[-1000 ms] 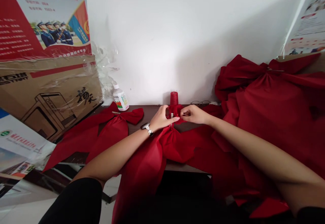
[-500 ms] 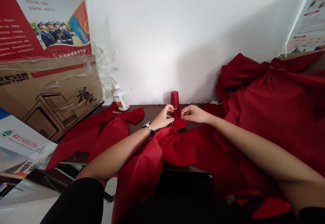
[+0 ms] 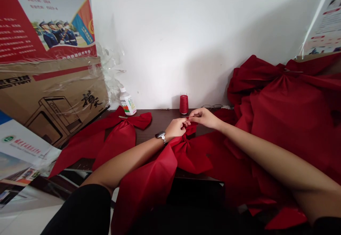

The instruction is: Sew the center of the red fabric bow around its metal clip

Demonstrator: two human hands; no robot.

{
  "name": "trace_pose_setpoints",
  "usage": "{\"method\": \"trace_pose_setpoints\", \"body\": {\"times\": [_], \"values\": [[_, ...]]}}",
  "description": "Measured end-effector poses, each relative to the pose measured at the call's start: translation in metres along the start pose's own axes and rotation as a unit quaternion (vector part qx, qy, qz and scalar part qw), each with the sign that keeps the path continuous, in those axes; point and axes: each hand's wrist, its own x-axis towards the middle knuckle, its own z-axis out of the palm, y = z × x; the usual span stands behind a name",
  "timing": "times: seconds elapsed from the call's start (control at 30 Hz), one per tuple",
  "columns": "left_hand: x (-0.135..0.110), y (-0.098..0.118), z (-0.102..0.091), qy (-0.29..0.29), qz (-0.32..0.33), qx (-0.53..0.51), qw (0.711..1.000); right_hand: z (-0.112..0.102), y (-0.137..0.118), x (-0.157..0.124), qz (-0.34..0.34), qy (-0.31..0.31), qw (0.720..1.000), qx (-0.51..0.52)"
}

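A large red fabric bow (image 3: 190, 155) lies gathered at its knot on the dark wooden desk (image 3: 162, 119), with a long tail hanging over the front edge. My left hand (image 3: 176, 129) pinches the top of the knot, and my right hand (image 3: 203, 118) meets it there, fingertips on a small red fold (image 3: 191, 129). Any needle or thread between my fingers is too small to make out. A spool of red thread (image 3: 183, 104) stands just beyond my hands. A black-strapped watch (image 3: 161, 136) sits on my left wrist.
Another red bow (image 3: 119, 135) lies left on the desk, and a heap of red bows (image 3: 287, 114) rises right. A plastic bottle (image 3: 128, 102), glasses (image 3: 212, 106), and a cardboard box (image 3: 50, 100) stand along the back, against a white wall.
My hands have drawn closer together over the knot, with my left hand shifting right. The bow's loops have settled slightly, and the camera view has shifted a little.
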Motion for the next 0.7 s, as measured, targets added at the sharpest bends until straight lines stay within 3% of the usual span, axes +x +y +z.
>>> {"method": "trace_pose_setpoints", "body": {"times": [0.17,0.33,0.53,0.7], "values": [[0.003,-0.011,-0.006,-0.045,-0.078,-0.059,0.994,-0.008,0.003,0.001,0.039,0.006,0.999,-0.002],[0.003,-0.013,-0.014,-0.112,-0.167,-0.158,0.967,-0.014,0.007,0.002,0.053,0.008,0.998,-0.021],[0.002,-0.017,-0.008,-0.083,-0.205,-0.233,0.947,-0.013,0.006,0.003,0.026,0.002,0.998,-0.060],[0.002,-0.017,-0.010,-0.081,-0.227,-0.275,0.931,-0.017,0.016,0.005,-0.008,0.009,0.988,-0.155]]}}
